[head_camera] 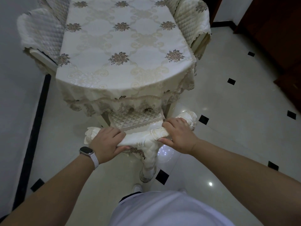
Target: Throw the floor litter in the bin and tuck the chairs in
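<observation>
Our left grip (107,141) and right grip (179,136) clamp the chair (140,138) back, seat mostly under the tabletop (114,46); no litter in sight

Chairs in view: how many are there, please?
3: the near chair at the table end, the left chair, the right chair. Others may be hidden at the far end.

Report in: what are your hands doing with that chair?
Gripping chair backrest: left hand, right hand. Its seat partly under the table. No obstruction seen.
</observation>
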A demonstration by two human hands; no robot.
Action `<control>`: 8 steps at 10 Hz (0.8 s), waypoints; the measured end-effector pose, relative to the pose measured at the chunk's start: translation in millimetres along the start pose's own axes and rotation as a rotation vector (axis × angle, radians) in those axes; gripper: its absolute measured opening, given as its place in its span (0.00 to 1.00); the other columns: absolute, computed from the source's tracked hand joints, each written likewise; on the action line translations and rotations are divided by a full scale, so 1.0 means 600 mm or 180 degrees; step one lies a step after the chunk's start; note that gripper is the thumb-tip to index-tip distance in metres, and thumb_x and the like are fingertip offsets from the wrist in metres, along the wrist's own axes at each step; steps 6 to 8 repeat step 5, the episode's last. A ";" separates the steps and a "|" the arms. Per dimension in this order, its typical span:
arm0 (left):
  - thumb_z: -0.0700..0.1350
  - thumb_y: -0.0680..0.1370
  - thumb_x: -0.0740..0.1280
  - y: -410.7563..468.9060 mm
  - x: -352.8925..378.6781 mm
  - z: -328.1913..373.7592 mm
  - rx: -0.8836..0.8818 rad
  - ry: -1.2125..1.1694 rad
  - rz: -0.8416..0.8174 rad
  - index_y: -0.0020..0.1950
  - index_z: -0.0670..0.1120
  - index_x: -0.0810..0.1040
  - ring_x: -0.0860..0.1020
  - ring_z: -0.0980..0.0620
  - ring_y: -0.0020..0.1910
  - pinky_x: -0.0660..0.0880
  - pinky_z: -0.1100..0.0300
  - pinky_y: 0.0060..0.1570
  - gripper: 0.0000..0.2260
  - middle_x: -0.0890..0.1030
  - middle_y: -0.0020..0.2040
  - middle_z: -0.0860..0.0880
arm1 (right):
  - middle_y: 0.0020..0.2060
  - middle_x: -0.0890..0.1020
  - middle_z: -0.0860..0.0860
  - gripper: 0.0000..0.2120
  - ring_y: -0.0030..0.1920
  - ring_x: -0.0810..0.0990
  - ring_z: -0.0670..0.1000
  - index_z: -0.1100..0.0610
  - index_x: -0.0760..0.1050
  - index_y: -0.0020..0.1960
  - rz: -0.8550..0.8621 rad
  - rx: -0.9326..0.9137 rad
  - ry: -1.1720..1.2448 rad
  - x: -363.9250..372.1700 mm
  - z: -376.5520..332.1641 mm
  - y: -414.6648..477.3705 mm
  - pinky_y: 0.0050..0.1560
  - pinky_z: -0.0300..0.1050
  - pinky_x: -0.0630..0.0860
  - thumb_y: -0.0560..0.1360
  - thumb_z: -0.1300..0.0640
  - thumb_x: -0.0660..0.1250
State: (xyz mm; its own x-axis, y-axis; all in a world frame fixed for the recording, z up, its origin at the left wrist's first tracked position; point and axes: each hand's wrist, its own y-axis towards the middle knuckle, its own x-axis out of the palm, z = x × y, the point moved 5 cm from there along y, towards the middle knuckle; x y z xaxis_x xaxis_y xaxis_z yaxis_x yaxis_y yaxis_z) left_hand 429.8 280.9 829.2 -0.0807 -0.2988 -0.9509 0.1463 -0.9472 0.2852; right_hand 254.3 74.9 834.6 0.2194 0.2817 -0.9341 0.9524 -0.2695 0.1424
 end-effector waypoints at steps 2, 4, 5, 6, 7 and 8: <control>0.63 0.81 0.52 -0.015 -0.013 0.035 -0.0577 -0.0048 -0.0348 0.57 0.44 0.80 0.77 0.44 0.44 0.69 0.54 0.43 0.27 0.80 0.47 0.47 | 0.58 0.75 0.54 0.34 0.60 0.70 0.56 0.57 0.73 0.62 -0.0316 0.0075 0.0025 -0.003 -0.013 -0.011 0.67 0.54 0.60 0.76 0.29 0.49; 0.56 0.78 0.60 -0.033 -0.048 0.086 -0.1145 -0.0286 -0.0198 0.62 0.42 0.78 0.78 0.42 0.50 0.76 0.50 0.50 0.22 0.80 0.55 0.44 | 0.64 0.72 0.52 0.34 0.67 0.66 0.55 0.54 0.69 0.68 -0.0557 -0.0131 -0.0040 -0.031 -0.026 -0.033 0.71 0.52 0.57 0.75 0.32 0.47; 0.53 0.78 0.61 -0.025 -0.076 0.141 -0.1186 -0.0130 0.0172 0.60 0.40 0.79 0.78 0.43 0.51 0.76 0.51 0.52 0.20 0.81 0.55 0.42 | 0.68 0.70 0.52 0.37 0.70 0.64 0.54 0.54 0.68 0.70 -0.0630 -0.0264 0.0122 -0.055 -0.016 -0.047 0.71 0.53 0.59 0.74 0.32 0.43; 0.53 0.78 0.61 -0.025 -0.076 0.141 -0.1186 -0.0130 0.0172 0.60 0.40 0.79 0.78 0.43 0.51 0.76 0.51 0.52 0.20 0.81 0.55 0.42 | 0.68 0.70 0.52 0.37 0.70 0.64 0.54 0.54 0.68 0.70 -0.0630 -0.0264 0.0122 -0.055 -0.016 -0.047 0.71 0.53 0.59 0.74 0.32 0.43; 0.53 0.78 0.61 -0.025 -0.076 0.141 -0.1186 -0.0130 0.0172 0.60 0.40 0.79 0.78 0.43 0.51 0.76 0.51 0.52 0.20 0.81 0.55 0.42 | 0.68 0.70 0.52 0.37 0.70 0.64 0.54 0.54 0.68 0.70 -0.0630 -0.0264 0.0122 -0.055 -0.016 -0.047 0.71 0.53 0.59 0.74 0.32 0.43; 0.53 0.78 0.61 -0.025 -0.076 0.141 -0.1186 -0.0130 0.0172 0.60 0.40 0.79 0.78 0.43 0.51 0.76 0.51 0.52 0.20 0.81 0.55 0.42 | 0.68 0.70 0.52 0.37 0.70 0.64 0.54 0.54 0.68 0.70 -0.0630 -0.0264 0.0122 -0.055 -0.016 -0.047 0.71 0.53 0.59 0.74 0.32 0.43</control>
